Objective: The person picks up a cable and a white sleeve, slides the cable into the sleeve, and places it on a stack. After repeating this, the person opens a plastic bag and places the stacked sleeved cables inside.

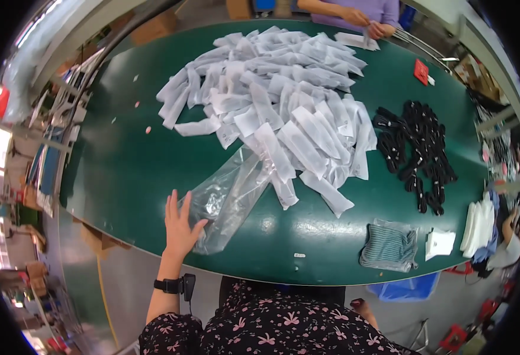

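My left hand is at the front left of the green table, fingers spread, touching or just over the edge of a large clear plastic bag. The bag lies flat and crumpled, and its far end reaches the heap of white frosted packets. Several packets at the near side of the heap lie next to the bag's right edge. Below the table's front edge, beside my body, hangs my right hand; it is small and dim, and its fingers are hard to make out.
Bundles of black cords lie on the right of the green table. Near its front right are a striped cloth in clear wrap and a white packet. Across the table, a person's hands hold a white packet. A blue bin stands below.
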